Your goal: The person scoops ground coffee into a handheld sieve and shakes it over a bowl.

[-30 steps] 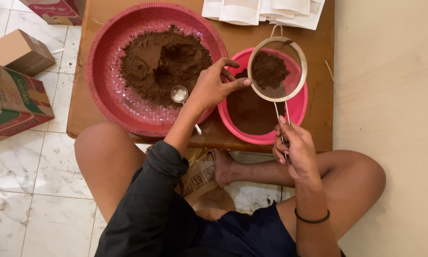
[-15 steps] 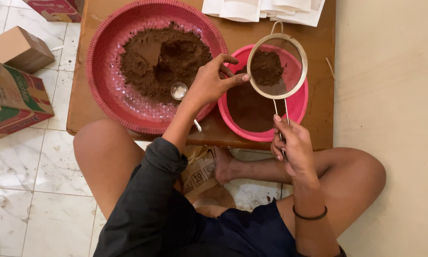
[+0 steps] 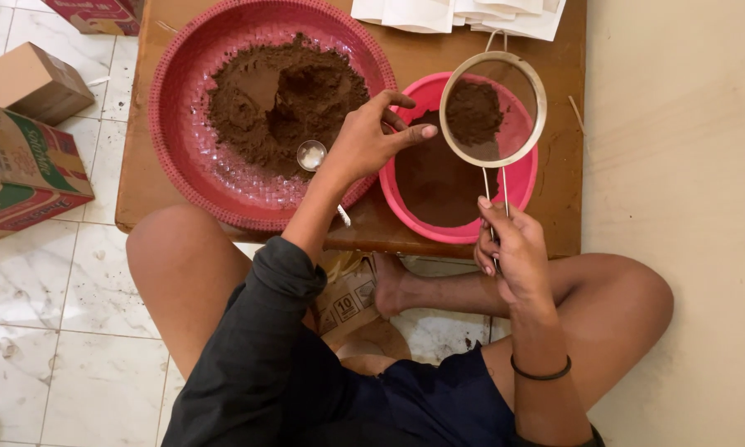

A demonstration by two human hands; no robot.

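Note:
My right hand (image 3: 513, 252) grips the wire handle of a round metal sieve (image 3: 513, 91) and holds it over a pink bowl (image 3: 523, 186). A clump of brown powder lies in the mesh, and finer brown powder fills the bowl below. My left hand (image 3: 368, 142) hovers with fingers spread between the sieve and a big red woven tray (image 3: 170, 124). It holds nothing, and its fingertips are just short of the sieve's rim. The tray carries a heap of brown powder, and a metal spoon (image 3: 312, 155) lies in it beside my left wrist.
Tray and bowl stand on a low wooden table (image 3: 414, 51), with white paper pouches (image 3: 463, 15) at its far edge. Cardboard boxes (image 3: 25, 170) sit on the tiled floor at left. A brown paper bag (image 3: 348, 300) lies under the table by my feet.
The sieve has shifted a little to the right and away from my left hand, which was against its rim. My left hand has stayed almost where it was.

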